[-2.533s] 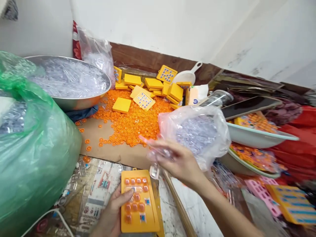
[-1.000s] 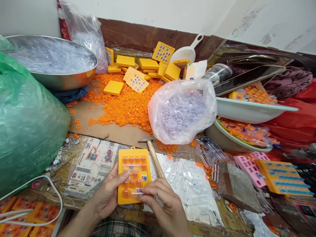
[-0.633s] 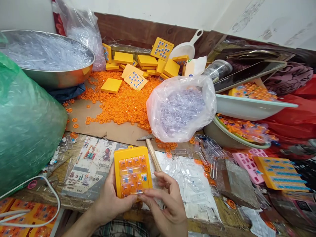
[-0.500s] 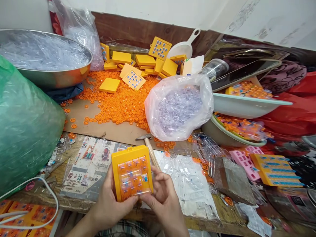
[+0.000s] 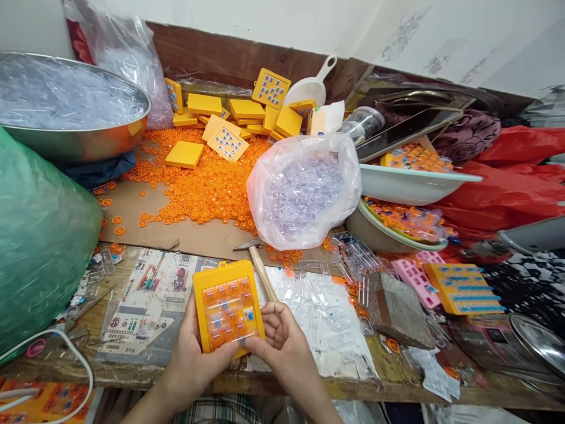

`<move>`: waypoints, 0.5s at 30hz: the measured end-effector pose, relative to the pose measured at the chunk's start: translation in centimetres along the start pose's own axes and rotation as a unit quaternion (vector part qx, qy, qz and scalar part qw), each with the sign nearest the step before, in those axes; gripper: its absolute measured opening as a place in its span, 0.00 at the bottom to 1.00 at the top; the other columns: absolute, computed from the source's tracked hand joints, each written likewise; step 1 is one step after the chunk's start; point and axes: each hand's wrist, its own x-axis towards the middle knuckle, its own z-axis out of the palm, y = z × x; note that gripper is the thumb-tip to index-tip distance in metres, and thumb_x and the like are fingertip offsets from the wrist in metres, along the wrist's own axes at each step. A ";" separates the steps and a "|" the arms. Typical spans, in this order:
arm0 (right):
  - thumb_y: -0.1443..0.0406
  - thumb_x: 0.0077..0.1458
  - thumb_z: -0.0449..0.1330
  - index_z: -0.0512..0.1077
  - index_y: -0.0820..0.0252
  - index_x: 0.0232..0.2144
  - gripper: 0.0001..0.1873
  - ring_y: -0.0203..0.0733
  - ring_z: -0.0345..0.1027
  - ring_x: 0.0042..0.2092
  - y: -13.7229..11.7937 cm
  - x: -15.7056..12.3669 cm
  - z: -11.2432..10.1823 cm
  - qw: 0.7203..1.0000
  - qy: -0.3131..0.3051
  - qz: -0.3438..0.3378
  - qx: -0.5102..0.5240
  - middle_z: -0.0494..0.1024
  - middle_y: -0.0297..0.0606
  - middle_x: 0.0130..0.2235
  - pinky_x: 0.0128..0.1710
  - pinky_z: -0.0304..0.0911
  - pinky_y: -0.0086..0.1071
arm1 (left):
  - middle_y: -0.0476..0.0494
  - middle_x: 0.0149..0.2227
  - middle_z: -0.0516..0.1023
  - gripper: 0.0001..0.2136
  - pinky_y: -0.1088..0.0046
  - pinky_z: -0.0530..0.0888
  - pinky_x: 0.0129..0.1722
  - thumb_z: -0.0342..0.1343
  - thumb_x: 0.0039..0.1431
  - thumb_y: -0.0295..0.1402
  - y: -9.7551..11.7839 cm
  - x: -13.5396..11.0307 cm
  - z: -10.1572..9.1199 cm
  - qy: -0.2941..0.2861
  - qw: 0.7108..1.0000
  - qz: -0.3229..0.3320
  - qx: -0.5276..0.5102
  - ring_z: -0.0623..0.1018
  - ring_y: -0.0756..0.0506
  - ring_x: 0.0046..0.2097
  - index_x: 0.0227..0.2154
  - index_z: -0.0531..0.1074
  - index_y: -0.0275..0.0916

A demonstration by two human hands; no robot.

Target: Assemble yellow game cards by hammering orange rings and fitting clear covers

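Observation:
Both my hands hold one yellow plastic keypad toy (image 5: 227,305) lifted a little above the table's near edge. Its face shows rows of orange buttons and a few clear pieces. My left hand (image 5: 192,356) grips its left and lower side, thumb on the front. My right hand (image 5: 282,344) curls round its lower right corner, fingers bent behind it. A hammer (image 5: 256,263) lies just behind the toy, its handle running toward my right hand.
A clear bag of small clear pieces (image 5: 304,191) stands mid-table beside a heap of orange rings (image 5: 203,191) and stacked yellow toy bodies (image 5: 229,118). A steel bowl (image 5: 79,138) and green bag (image 5: 39,241) crowd the left. Bowls (image 5: 410,185) and pink and yellow trays (image 5: 459,285) sit right.
My right hand came back from the clear bag to the toy. Both hands lifted the toy off the table and tilted it up toward me.

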 end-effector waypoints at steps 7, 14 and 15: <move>0.61 0.50 0.57 0.75 0.57 0.37 0.12 0.55 0.70 0.48 0.0 3.8 -12.6 0.905 0.244 -0.080 -0.339 0.76 0.47 0.49 0.52 0.60 0.54 | 0.31 0.48 0.77 0.41 0.58 0.75 0.46 0.69 0.38 0.24 1.4 0.2 -0.8 -0.067 0.985 -0.102 -0.126 0.78 0.32 0.46 0.56 0.56 0.39; 0.69 0.44 0.55 0.78 0.52 0.27 0.12 0.48 0.74 0.31 0.9 5.2 -14.6 0.815 0.220 -0.124 -0.522 0.82 0.39 0.36 0.26 0.65 0.38 | 0.31 0.49 0.77 0.41 0.56 0.74 0.48 0.70 0.36 0.23 1.2 0.2 -1.2 -0.101 0.974 -0.134 -0.153 0.78 0.32 0.47 0.56 0.60 0.38; 0.69 0.46 0.54 0.78 0.53 0.29 0.13 0.50 0.75 0.32 0.3 5.1 -14.1 0.803 0.232 -0.143 -0.531 0.82 0.41 0.38 0.27 0.66 0.39 | 0.32 0.49 0.77 0.40 0.56 0.73 0.49 0.70 0.36 0.23 1.3 0.2 -1.1 -0.103 0.973 -0.136 -0.154 0.78 0.32 0.48 0.56 0.60 0.38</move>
